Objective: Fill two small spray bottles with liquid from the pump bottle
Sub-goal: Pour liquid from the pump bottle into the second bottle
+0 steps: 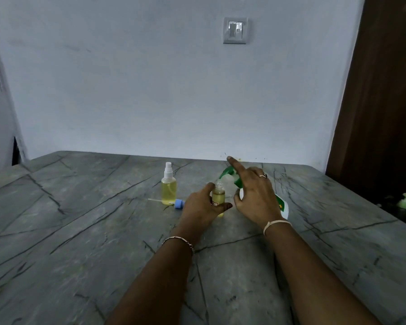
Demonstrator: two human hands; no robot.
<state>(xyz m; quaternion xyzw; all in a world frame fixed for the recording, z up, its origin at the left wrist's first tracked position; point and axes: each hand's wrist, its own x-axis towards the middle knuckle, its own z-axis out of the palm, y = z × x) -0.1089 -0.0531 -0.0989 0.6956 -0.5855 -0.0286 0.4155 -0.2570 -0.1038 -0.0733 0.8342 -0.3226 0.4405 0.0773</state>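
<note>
Now the left hand [201,207] grips an uncapped small bottle [218,195] of yellow liquid; the right hand [256,195] grasps the green-topped pump bottle [282,204].

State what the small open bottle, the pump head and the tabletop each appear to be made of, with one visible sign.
Small open bottle: clear plastic or glass; yellow liquid shows through.
Pump head: opaque green plastic, moulded look.
Tabletop: grey stone, probably marble, or a lookalike; dark veins, dull sheen.
</note>
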